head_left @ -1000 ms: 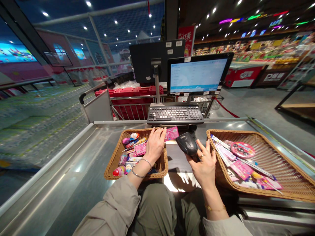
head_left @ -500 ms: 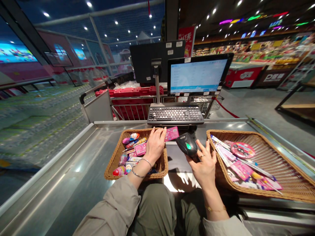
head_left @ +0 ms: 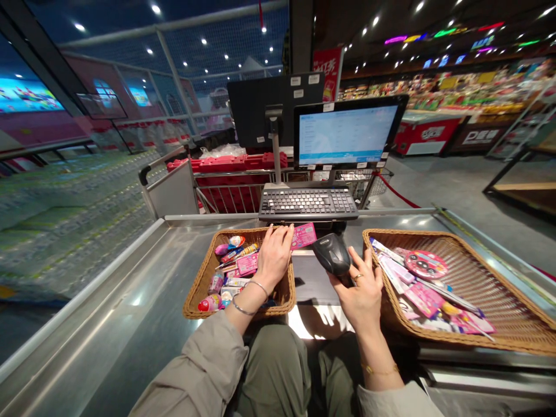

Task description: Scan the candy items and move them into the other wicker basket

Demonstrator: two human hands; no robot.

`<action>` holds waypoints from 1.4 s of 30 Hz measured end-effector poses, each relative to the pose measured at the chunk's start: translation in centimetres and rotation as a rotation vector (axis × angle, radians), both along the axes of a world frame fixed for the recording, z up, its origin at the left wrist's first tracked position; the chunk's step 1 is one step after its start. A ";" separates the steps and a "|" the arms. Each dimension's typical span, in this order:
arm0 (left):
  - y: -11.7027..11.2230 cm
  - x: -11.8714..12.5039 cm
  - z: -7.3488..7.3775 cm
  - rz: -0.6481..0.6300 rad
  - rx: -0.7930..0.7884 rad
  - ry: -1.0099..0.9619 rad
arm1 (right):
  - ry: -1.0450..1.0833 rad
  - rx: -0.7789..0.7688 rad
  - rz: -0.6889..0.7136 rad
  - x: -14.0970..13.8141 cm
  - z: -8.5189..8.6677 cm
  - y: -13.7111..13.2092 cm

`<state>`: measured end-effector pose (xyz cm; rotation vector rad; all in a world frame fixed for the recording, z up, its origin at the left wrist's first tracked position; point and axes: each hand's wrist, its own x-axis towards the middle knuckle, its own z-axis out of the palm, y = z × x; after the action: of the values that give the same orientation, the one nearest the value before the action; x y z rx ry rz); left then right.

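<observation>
My left hand (head_left: 276,252) is closed on a flat pink packet (head_left: 303,236), held over the right side of the smaller wicker basket (head_left: 191,292). Small sweets and toys in bright wrappers (head_left: 247,263) fill that basket. A black barcode scanner (head_left: 331,253) is gripped in my right hand (head_left: 361,292), its head turned towards the packet; the handle is mostly hidden by my fingers. Just right of this hand sits a larger wicker basket (head_left: 512,295), with pink packets (head_left: 428,298) and a round pink pack (head_left: 425,264) at its left end.
A keyboard (head_left: 308,201) and a lit monitor (head_left: 347,136) stand behind the metal counter (head_left: 147,278), next to a second screen seen from behind (head_left: 269,110). Beyond are a trolley with red crates (head_left: 230,191) and stacked bottle packs (head_left: 73,214) on the left.
The green light on top of the scanner has gone out, and the scanner has tilted slightly. Both hands keep their holds almost unmoved; the view has shifted a little.
</observation>
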<state>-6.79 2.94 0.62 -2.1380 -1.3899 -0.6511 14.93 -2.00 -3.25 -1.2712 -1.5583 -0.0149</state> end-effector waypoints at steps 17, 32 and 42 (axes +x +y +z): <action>0.4 5.0 2.1 -0.120 -0.002 -0.044 | 0.024 0.040 -0.205 3.4 1.0 -0.6; 1.6 10.3 3.1 -0.206 0.004 -0.033 | 0.076 0.105 -0.404 6.1 2.0 -0.7; 2.0 12.6 3.1 -0.238 -0.002 -0.033 | 0.208 0.069 -0.481 7.8 1.6 -0.6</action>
<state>5.85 4.96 3.76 -2.3251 -1.1620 -0.7773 22.74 -2.63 -1.63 -1.5131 -1.0413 -0.2335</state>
